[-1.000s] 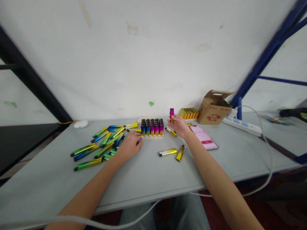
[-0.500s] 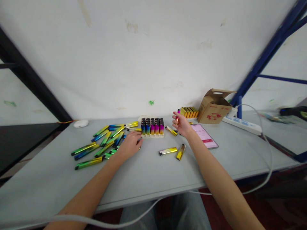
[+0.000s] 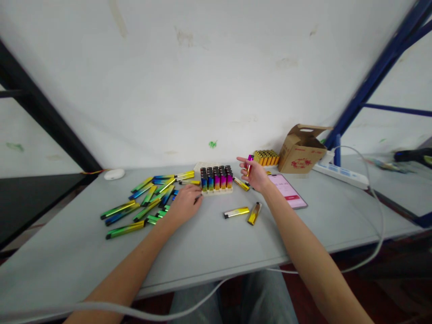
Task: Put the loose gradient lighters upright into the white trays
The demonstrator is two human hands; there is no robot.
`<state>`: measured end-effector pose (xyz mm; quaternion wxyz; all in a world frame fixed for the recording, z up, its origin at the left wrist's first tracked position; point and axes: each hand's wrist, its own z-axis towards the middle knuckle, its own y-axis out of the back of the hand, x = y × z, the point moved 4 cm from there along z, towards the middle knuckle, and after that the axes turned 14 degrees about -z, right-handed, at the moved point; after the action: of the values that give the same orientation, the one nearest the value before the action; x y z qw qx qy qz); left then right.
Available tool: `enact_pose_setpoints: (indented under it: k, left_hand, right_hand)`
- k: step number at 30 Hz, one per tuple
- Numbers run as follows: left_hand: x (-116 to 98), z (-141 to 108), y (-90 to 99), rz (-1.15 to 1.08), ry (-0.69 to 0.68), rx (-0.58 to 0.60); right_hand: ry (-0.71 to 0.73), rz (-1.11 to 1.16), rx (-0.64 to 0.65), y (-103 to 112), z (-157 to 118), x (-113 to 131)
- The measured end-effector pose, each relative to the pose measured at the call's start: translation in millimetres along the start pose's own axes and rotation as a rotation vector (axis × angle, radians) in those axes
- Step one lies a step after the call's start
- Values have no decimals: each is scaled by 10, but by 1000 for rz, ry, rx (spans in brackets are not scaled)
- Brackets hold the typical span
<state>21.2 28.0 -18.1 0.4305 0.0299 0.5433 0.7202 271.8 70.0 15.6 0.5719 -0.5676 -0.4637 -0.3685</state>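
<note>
1. Since the earlier frame, the right hand (image 3: pixel 254 175) has swung its pink lighter (image 3: pixel 250 163) from upright to tilted, right of centre.
2. Tabletop (image 3: pixel 209 243): loose lighters (image 3: pixel 148 202) lie centre-left.
3. Tray of upright lighters (image 3: pixel 216 181), centre; left hand (image 3: pixel 184 204) rests just beside it, fingers loosely curled, holding nothing that shows.
4. Right fingers pinch the pink lighter; judged best seated upright into a free slot.

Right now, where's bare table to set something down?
Free: the near table strip between the forearms, below the two gold lighters; also far left, beyond the lighter pile. Crowded: around the tray, where both hands work, and the phone and box at right.
</note>
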Motion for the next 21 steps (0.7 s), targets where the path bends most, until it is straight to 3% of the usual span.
enact_pose_setpoints:
  k: [11, 17, 21]
  left_hand:
    - [21, 0, -12, 65, 71, -56]
    - [124, 7, -28, 24, 84, -59]
    - [133, 18, -16, 21, 80, -69]
  right_hand:
    - [-7, 38, 171, -109, -40, -22]
    - [-64, 25, 340, -372, -137, -84]
    - [-17, 61, 413, -554, -249, -31]
